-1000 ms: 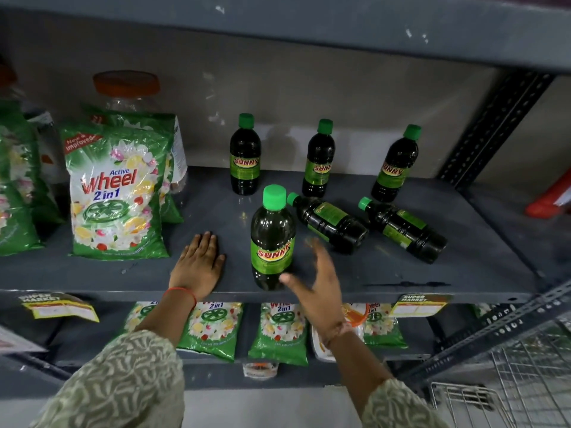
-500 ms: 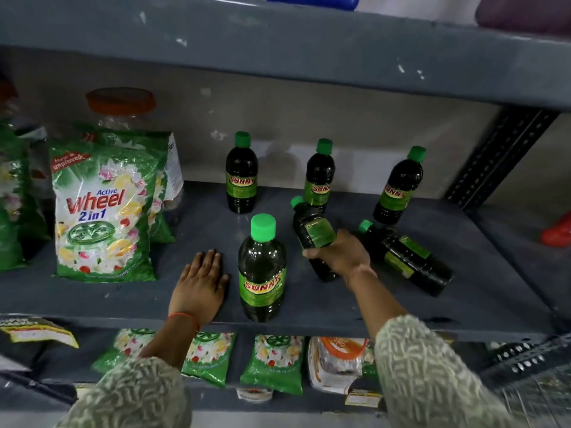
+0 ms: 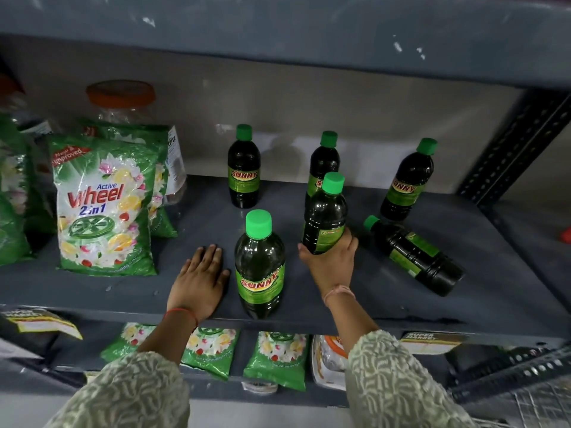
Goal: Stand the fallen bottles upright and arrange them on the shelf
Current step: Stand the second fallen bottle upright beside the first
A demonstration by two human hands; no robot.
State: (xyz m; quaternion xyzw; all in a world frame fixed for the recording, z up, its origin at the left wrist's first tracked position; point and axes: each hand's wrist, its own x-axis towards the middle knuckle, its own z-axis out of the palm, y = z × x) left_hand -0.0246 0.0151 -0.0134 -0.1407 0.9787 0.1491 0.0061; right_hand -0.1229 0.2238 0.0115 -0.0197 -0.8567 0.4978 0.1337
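Gripped a raised bottle (image 3: 324, 223) in right hand (image 3: 332, 262), left hand (image 3: 200, 281) flat, fingers released; risked toppling front bottle (image 3: 260, 267) nearby.

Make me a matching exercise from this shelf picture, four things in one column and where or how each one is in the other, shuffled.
Things:
1. dark bottle with green cap in the right hand
2. dark green-capped bottle at the right of the shelf
3. left hand
4. white and green Wheel detergent packet

States:
A. lying on its side
B. flat on the shelf, palm down
C. standing at the left of the shelf
D. gripped near its base, cap up

Pairs: 1-D, 2-A, 3-B, 4-C
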